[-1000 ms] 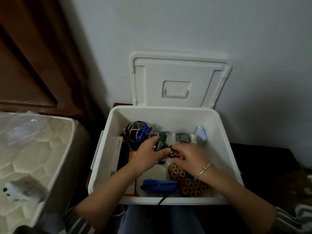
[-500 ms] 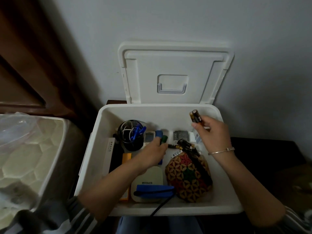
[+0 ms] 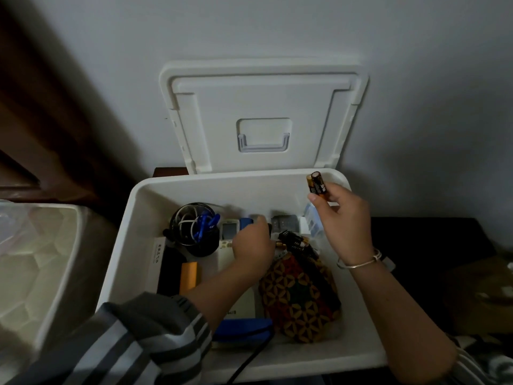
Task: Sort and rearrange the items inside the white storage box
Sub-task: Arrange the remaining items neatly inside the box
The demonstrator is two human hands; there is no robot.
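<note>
The white storage box stands open, its lid leaning on the wall. My right hand hovers over the box's back right corner and pinches two black-and-gold batteries upright. My left hand is down in the middle of the box, fingers curled round a dark green marker that is almost hidden. More batteries lie on a patterned pouch. A black cup of cables, a white remote and a blue stick stand along the back.
Also in the box are an orange bar, a long white carton, a white flat device with a blue case on it, and grey packs. A plastic-wrapped mattress lies left, a dark tabletop right.
My right hand lifted away from my left hand to the back right corner, carrying the batteries. My left hand sank lower among the items at the back. The camera moved closer.
</note>
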